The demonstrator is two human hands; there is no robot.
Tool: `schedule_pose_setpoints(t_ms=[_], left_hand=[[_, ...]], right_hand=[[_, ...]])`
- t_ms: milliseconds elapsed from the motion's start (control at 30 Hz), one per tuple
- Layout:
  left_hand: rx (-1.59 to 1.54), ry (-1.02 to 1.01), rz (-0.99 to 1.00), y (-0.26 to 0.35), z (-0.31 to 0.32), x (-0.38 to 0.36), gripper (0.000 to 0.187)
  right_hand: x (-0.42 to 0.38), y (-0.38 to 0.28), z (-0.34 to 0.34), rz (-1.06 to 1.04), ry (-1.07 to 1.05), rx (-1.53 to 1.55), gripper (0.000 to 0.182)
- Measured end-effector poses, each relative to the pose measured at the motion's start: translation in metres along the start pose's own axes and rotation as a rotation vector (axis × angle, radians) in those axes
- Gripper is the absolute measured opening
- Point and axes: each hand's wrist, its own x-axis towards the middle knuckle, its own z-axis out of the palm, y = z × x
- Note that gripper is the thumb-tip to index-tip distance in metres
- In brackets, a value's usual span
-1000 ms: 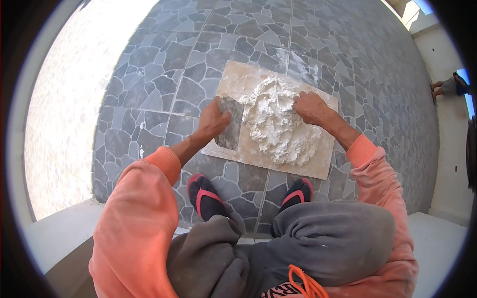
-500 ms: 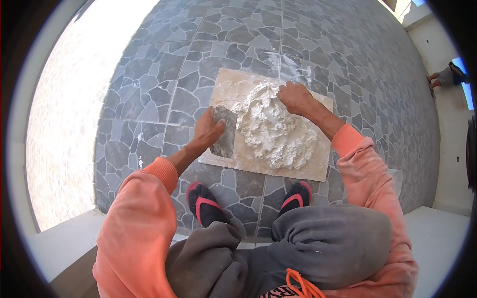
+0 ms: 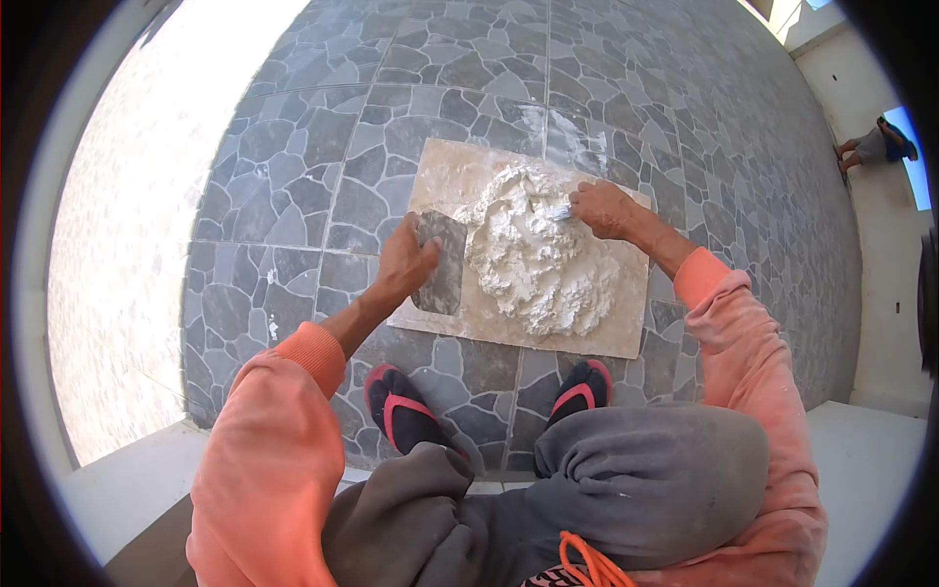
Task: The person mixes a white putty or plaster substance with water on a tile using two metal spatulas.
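A heap of wet white plaster lies spread over a beige board on the floor. My left hand grips a flat grey plate with rounded corners by its left edge, over the board's left end. In my closed right hand is a small scraper; its whitened blade points left into the upper part of the heap. My fingers cover the scraper's handle.
Grey stone-pattern tiles surround the board, with white smears beyond its far edge. My sandalled feet are at the near side. A person stands far right by a pale wall.
My right hand has moved down and slightly right, and the scraper blade now shows in the plaster. My left hand and the grey plate stay nearly where they were.
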Motion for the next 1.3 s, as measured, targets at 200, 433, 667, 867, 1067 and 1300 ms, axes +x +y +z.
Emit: schedule_pose_setpoints(t_ms=[200,433,667,867,1067,1300], left_hand=[[0.092,0.013,0.05,0.002,0.005,0.0,0.042],[0.063,0.004,0.06,-0.002,0.005,0.001,0.039],[0.047,-0.005,0.045,0.01,0.006,0.001,0.038],[0.007,-0.018,0.051,0.022,0.004,-0.001,0.037],[-0.01,-0.113,0.115,0.038,-0.004,-0.011,0.037],[0.021,-0.118,0.271,0.093,0.014,-0.002,0.041]], right_hand=[[0.016,0.005,-0.008,0.1,0.188,-0.011,0.014],[-0.006,0.019,-0.008,0.053,0.004,0.019,0.014],[-0.045,-0.006,0.031,0.058,0.082,0.111,0.014],[-0.115,0.014,0.054,0.61,0.272,0.882,0.024],[-0.205,0.022,0.214,1.074,0.478,1.722,0.027],[-0.175,-0.019,0.184,1.113,0.319,1.573,0.041]])
